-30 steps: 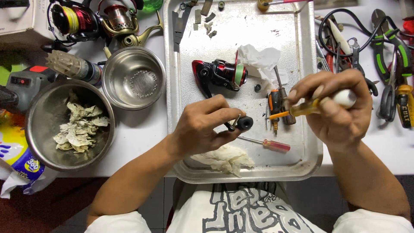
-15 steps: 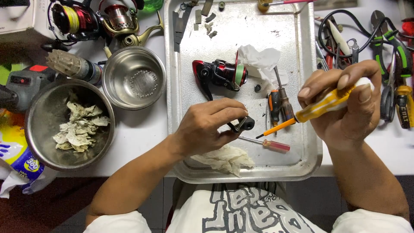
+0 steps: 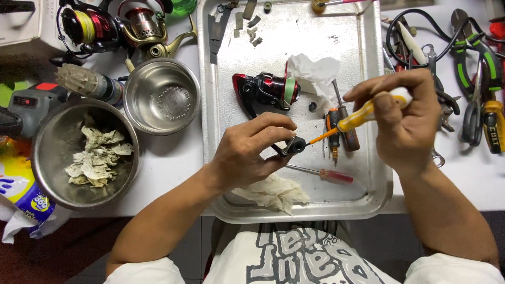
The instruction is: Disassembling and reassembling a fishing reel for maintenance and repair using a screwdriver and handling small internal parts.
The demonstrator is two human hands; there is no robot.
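We see a white table (image 3: 173, 158) under even, bright light. Below the table's near edge lies a dark reddish floor (image 3: 63, 252), and at the table's far left corner stands a pale box (image 3: 21, 21).

2 steel bowls (image 3: 162, 97) (image 3: 52, 152), 3 fishing reels (image 3: 265, 89) (image 3: 87, 26) (image 3: 144, 26), 1 metal tray (image 3: 368, 194), 2 hands (image 3: 250, 152) (image 3: 402, 121).

The left hand (image 3: 247, 155) is covering most of the small black part (image 3: 296, 145), so its shape is not showing. The screwdriver (image 3: 363, 115) tip is meeting that part at a point too small to resolve, and the right hand (image 3: 405, 121) is hiding the handle's rear. The crumpled tissue (image 3: 314, 73) is masking one end of the red fishing reel (image 3: 265, 89). The top edge is cropping the tray (image 3: 210, 131).
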